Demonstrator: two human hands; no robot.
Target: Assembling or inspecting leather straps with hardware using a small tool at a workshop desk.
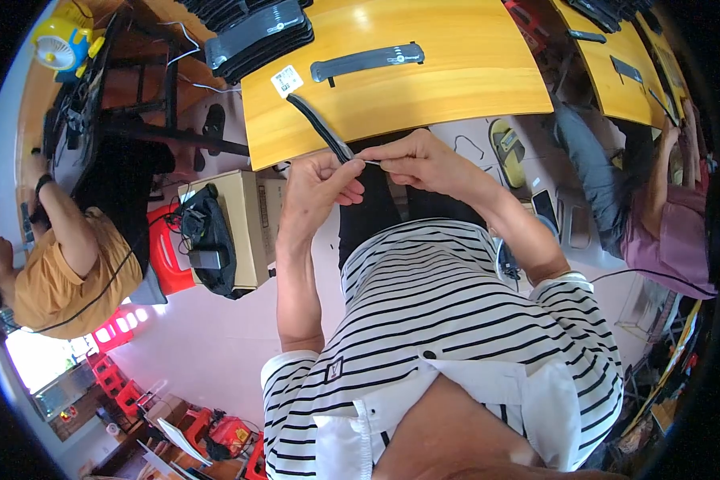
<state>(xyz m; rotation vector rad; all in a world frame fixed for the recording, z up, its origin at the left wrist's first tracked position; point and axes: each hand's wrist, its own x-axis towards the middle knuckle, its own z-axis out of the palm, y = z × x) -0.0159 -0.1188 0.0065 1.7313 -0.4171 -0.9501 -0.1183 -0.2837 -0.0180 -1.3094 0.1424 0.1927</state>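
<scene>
At the near edge of the yellow table (472, 76), my left hand (312, 192) is closed on a long, narrow black strap (318, 124). Its far end points up and left over the tabletop. My right hand (428, 164) pinches close beside the strap's near end, fingertips almost meeting those of the left. Something thin and pale shows between the fingertips, too small to name. Farther off lies a flat black band (368, 62) with a pale print and small tabs. A white printed label (286, 81) rests left of it.
Stacked black bands (260, 44) stand at the table's far left. A cardboard box (244, 232) with a black bag (204, 240) is on the left, near a seated person in orange (80, 272). Another person in purple (668, 232) works at the right. A yellow-green slipper (507, 152) lies on the floor.
</scene>
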